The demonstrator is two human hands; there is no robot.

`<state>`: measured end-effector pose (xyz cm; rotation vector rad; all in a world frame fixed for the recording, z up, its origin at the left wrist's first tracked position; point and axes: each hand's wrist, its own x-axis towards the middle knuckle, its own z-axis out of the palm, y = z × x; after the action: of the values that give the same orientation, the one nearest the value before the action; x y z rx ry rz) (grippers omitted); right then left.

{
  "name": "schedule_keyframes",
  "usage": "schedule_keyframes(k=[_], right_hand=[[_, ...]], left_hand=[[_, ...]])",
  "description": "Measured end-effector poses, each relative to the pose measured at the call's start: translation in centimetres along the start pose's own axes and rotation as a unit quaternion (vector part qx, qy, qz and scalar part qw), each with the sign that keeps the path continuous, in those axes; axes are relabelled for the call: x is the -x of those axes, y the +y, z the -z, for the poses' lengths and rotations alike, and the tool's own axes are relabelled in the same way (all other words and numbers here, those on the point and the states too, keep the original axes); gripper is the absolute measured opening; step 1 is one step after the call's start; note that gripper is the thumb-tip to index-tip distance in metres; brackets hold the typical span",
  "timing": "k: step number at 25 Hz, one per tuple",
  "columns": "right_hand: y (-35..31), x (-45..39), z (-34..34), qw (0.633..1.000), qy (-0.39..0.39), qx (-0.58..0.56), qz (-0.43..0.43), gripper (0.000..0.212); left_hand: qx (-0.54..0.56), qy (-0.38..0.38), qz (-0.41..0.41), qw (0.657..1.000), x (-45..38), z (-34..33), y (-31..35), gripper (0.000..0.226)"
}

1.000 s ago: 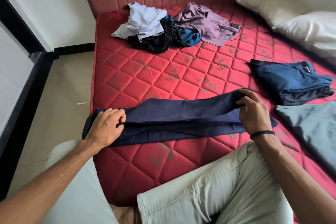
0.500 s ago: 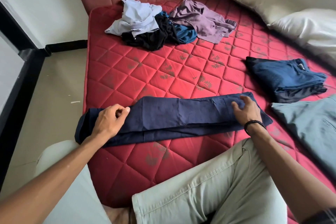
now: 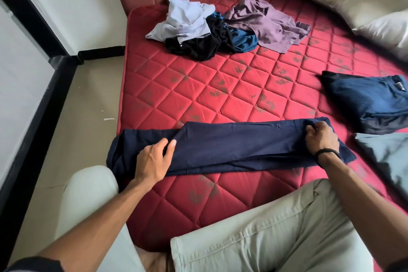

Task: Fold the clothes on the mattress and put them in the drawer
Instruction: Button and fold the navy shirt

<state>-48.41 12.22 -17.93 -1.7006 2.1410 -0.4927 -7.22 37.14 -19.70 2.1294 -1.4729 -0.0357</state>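
A navy garment [image 3: 231,146] lies folded into a long strip across the near part of the red quilted mattress [image 3: 220,86]; its left end hangs over the mattress edge. My left hand [image 3: 154,159] grips the strip near its left end, thumb on top. My right hand [image 3: 320,137], with a black wristband, pinches the cloth at its right end. At the far side sits a heap of unfolded clothes: a pale blue shirt [image 3: 183,20], a black piece [image 3: 198,44], a teal piece [image 3: 245,40] and a mauve shirt [image 3: 265,20].
A folded stack of dark blue clothes [image 3: 362,99] sits at the right, with a grey-green garment [image 3: 388,157] nearer to me. Two pillows [image 3: 353,0] lie at the far right. Bare floor [image 3: 84,99] runs along the mattress's left. My knee in light trousers [image 3: 276,227] rests on the mattress.
Both hands have stayed at the ends of the navy strip. My right hand's fingers have curled into a pinch on the cloth. The view has tilted a little.
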Motion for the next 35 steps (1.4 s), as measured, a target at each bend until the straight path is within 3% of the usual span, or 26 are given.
schedule_keyframes(k=[3, 7, 10, 13, 18, 23, 27, 31, 35], right_hand=[[-0.1, 0.3, -0.3, 0.999, -0.015, 0.028, -0.023, 0.04], [-0.5, 0.0, -0.8, 0.997, -0.034, 0.062, -0.028, 0.042], [-0.7, -0.3, -1.1, 0.996, -0.04, 0.065, -0.037, 0.044], [-0.4, -0.5, -1.2, 0.997, -0.042, 0.06, -0.031, 0.045], [0.0, -0.7, -1.1, 0.997, -0.038, 0.055, -0.026, 0.043], [-0.1, -0.6, -1.1, 0.998, -0.037, 0.048, -0.028, 0.043], [-0.2, -0.4, -1.0, 0.998, -0.038, 0.043, -0.03, 0.042], [-0.1, -0.3, -0.9, 0.998, -0.038, 0.03, -0.035, 0.042], [0.0, -0.4, -0.8, 0.998, -0.043, 0.003, -0.045, 0.042]], left_hand=[[-0.021, 0.001, -0.002, 1.0, 0.7, -0.4, -0.4, 0.051], [-0.02, -0.064, 0.06, 0.996, -0.8, 0.3, 0.3, 0.057], [-0.013, -0.053, 0.107, 0.993, -2.7, 0.6, 1.5, 0.04], [0.077, -0.042, 0.106, 0.99, -4.4, 0.2, 3.9, 0.032], [0.108, -0.124, 0.08, 0.983, -6.5, -0.9, 6.0, 0.042], [0.113, -0.106, 0.116, 0.981, -6.4, -0.1, 6.1, 0.053], [0.09, -0.092, 0.089, 0.988, -6.2, 0.4, 5.7, 0.049], [0.061, -0.115, 0.065, 0.989, -6.4, 0.2, 5.4, 0.074], [0.018, -0.144, 0.128, 0.981, -6.6, -0.7, 4.3, 0.074]])
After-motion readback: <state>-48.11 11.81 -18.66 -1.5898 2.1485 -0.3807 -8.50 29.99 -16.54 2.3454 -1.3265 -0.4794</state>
